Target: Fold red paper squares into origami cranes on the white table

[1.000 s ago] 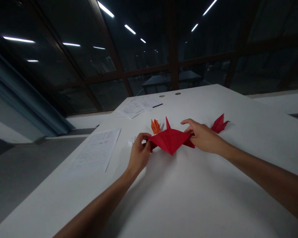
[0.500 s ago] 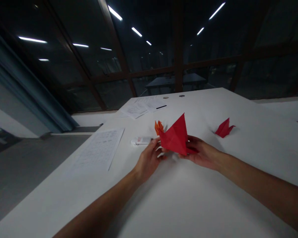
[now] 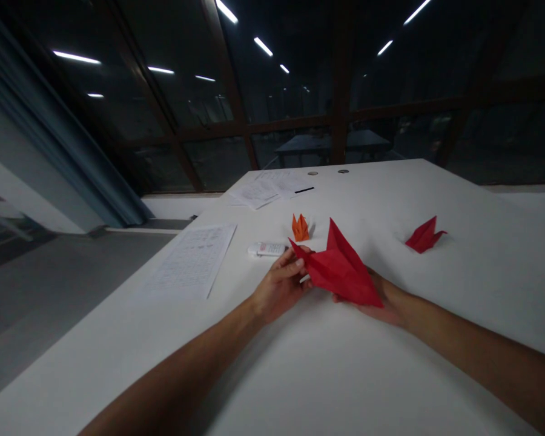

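Observation:
A large red origami crane [image 3: 340, 269] is held above the white table between my two hands. My left hand [image 3: 284, 287] pinches its narrow pointed end with thumb and fingers. Beneath the wide right side, my right hand [image 3: 384, 306] supports the paper, and most of its fingers are hidden behind the folds. Just beyond the left hand stands a small orange origami crane [image 3: 301, 229]. A white tube with printing [image 3: 266, 249] lies beside my left fingertips. Farther right rests a second, smaller red origami crane [image 3: 423, 235].
Printed sheets [image 3: 195, 260] lie along the table's left edge, with more papers [image 3: 266, 188] at the back. A black strip [image 3: 304, 190] lies beside those. Two round discs [image 3: 343, 171] sit near the far edge of the table [image 3: 336, 375], before dark windows.
The red crane in my hands has turned and tipped: its wide part now points down to the right. My left hand has closed on its narrow end. The view has shifted slightly.

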`<action>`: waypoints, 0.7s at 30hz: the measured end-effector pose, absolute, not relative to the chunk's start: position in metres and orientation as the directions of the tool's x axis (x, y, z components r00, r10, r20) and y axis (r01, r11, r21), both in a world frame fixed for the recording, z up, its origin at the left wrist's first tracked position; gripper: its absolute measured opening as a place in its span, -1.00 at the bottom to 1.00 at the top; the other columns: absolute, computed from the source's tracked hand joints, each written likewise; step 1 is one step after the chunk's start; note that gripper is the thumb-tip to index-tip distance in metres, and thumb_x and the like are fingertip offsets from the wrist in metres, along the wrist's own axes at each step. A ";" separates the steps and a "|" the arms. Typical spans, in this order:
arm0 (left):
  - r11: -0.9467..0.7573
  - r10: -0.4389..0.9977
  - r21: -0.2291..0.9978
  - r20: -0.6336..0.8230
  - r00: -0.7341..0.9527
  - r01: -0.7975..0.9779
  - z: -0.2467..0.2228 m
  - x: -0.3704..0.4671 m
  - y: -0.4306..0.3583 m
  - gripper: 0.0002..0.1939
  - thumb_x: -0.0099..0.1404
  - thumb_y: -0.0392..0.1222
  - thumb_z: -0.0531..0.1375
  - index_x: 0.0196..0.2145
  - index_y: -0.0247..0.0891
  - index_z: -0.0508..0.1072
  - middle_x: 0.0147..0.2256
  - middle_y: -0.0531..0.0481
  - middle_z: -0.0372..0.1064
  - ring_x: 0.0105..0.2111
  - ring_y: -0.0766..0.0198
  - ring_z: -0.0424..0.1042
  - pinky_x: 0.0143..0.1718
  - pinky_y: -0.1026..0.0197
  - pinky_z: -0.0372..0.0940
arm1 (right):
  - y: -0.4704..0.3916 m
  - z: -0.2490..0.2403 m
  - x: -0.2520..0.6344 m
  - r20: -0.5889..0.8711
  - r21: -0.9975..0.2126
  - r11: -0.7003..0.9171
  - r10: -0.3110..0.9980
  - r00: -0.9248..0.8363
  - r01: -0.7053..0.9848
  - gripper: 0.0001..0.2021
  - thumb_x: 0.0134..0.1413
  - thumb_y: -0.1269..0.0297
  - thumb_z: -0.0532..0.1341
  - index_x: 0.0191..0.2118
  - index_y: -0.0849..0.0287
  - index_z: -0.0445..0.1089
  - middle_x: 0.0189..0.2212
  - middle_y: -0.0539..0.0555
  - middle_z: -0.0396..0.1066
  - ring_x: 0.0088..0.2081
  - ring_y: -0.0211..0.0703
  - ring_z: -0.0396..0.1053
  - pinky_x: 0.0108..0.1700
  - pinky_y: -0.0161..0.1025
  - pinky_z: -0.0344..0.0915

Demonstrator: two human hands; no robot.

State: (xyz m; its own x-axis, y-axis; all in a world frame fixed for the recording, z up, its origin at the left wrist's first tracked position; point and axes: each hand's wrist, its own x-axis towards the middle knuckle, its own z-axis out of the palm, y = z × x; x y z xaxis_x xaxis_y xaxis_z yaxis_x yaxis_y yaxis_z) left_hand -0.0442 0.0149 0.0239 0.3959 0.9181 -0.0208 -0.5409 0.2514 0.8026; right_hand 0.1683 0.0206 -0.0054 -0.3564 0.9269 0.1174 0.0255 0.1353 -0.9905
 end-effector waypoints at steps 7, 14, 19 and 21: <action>0.140 0.974 0.834 -0.017 0.228 -0.533 0.015 -0.041 0.024 -0.75 0.25 -0.06 0.39 -0.26 -0.24 0.47 -0.33 0.01 0.42 -0.36 0.33 0.39 -0.32 0.29 0.33 | 0.016 -0.002 0.164 -0.064 -0.979 -0.133 0.920 -0.387 -0.154 -0.58 0.06 0.13 0.30 0.03 0.15 0.37 -0.21 0.21 0.56 -0.28 -0.02 0.55 -0.26 -0.12 0.51; 0.168 0.977 0.879 -0.088 0.194 -0.446 0.013 -0.040 0.023 -0.74 0.25 -0.04 0.39 -0.25 -0.27 0.51 -0.35 0.00 0.48 -0.38 0.32 0.45 -0.32 0.29 0.38 | 0.023 -0.006 0.172 0.511 -0.766 0.501 0.855 -0.092 0.403 -0.11 -0.03 0.29 0.38 0.40 -0.01 0.00 0.39 0.33 0.00 0.22 0.23 0.24 0.12 0.20 0.30; 0.156 0.973 0.899 -0.068 0.220 -0.408 0.013 -0.036 0.019 -0.74 0.23 -0.05 0.40 -0.28 -0.27 0.50 -0.42 0.04 0.44 -0.45 0.35 0.41 -0.38 0.31 0.35 | 0.019 0.017 0.184 0.634 -0.329 0.735 0.637 -0.438 0.592 -0.69 0.14 0.44 0.27 -0.03 -0.04 0.51 0.14 0.12 0.44 0.16 0.14 0.28 0.18 0.12 0.13; 0.115 0.981 0.902 -0.037 0.191 -0.417 0.013 -0.035 0.019 -0.73 0.19 -0.07 0.43 -0.28 -0.27 0.49 -0.41 0.05 0.45 -0.44 0.35 0.42 -0.38 0.31 0.34 | 0.018 0.020 0.186 0.631 -0.325 0.758 0.619 -0.467 0.565 -0.77 0.15 0.39 0.26 -0.08 0.03 0.50 -0.04 0.11 0.54 0.03 0.10 0.37 0.10 0.07 0.17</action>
